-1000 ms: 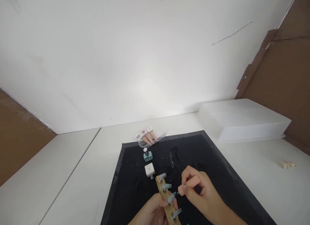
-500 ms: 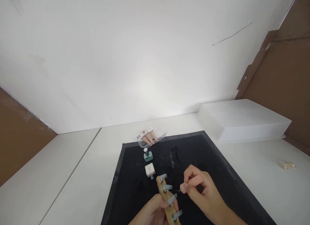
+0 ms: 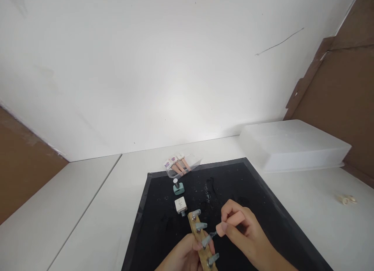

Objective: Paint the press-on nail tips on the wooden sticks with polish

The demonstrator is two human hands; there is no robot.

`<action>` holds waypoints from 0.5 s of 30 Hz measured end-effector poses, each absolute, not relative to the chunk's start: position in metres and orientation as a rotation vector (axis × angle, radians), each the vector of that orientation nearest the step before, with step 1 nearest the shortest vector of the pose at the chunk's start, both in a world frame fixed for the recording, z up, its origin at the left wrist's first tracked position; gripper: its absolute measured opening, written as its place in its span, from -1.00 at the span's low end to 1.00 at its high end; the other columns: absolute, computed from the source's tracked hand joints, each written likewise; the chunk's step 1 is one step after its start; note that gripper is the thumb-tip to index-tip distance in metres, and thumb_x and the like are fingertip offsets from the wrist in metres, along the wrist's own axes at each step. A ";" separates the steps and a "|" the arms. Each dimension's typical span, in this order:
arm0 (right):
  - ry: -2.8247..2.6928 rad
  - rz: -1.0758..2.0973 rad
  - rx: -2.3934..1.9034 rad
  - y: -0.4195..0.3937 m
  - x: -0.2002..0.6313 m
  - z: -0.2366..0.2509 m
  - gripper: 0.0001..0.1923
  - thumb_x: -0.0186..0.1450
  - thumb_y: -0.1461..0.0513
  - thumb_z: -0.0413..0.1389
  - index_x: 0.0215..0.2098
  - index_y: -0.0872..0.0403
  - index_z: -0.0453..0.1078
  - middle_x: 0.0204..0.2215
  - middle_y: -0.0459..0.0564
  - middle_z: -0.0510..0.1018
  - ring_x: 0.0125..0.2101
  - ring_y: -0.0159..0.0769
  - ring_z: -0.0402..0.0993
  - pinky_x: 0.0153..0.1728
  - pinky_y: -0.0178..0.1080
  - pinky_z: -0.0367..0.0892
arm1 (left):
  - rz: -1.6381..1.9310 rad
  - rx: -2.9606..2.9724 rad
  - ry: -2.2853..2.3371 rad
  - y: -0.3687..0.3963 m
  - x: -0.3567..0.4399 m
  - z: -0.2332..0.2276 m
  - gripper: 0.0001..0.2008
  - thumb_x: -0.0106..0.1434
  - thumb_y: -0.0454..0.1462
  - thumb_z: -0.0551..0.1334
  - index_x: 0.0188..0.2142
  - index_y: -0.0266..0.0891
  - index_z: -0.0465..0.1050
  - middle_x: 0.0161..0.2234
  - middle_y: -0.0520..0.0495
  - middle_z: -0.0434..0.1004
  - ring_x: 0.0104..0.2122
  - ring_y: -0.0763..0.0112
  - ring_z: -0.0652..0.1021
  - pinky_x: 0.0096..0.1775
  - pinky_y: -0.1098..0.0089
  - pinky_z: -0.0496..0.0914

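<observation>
Brush bristles [image 3: 214, 233] have moved in from just apart, half a second ago, to the end of the third nail tip [image 3: 207, 240], where they appear to touch.
Right hand [image 3: 244, 234] pinches the pink brush handle [image 3: 236, 219] between thumb and fingers, bristles pointing left; left hand [image 3: 185, 249] grips the wooden strip [image 3: 203, 256] from its near part, thumb on one side and fingertips on the other. Four grey-blue nail tips stick out along the strip, above the black mat [image 3: 233, 185]. Just beyond its far end lies a white square bottle [image 3: 180, 204], then a green bottle [image 3: 179, 189], then a clear tray [image 3: 196, 161] holding pink-handled bottles [image 3: 177, 169].
</observation>
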State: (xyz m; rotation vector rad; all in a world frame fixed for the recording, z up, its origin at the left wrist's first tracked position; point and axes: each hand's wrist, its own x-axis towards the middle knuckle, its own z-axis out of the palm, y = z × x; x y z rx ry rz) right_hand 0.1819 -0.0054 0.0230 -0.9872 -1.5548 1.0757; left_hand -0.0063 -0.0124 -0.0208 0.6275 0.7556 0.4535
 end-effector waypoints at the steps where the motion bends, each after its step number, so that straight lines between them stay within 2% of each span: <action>1: -1.558 1.081 -0.997 -0.005 0.182 0.023 -0.77 0.14 0.33 0.01 -0.65 0.04 0.14 -0.65 -0.13 0.38 -0.61 -0.39 0.24 -0.63 -0.37 0.09 | 0.455 0.629 0.756 -0.013 -0.006 -0.021 -0.75 0.00 -0.09 0.22 -0.44 -0.24 0.42 -0.49 0.02 0.19 -0.45 0.42 0.24 -0.31 0.38 0.16; 15: -1.576 1.061 -1.029 -0.004 0.181 0.027 -0.78 0.09 0.31 -0.01 -0.67 0.04 0.08 -0.68 -0.17 0.24 -0.62 -0.37 0.23 -0.61 -0.34 0.10 | 0.460 0.636 0.786 -0.014 -0.003 -0.017 -0.71 -0.03 -0.05 0.24 -0.45 -0.23 0.39 -0.50 0.03 0.17 -0.47 0.43 0.22 -0.36 0.40 0.13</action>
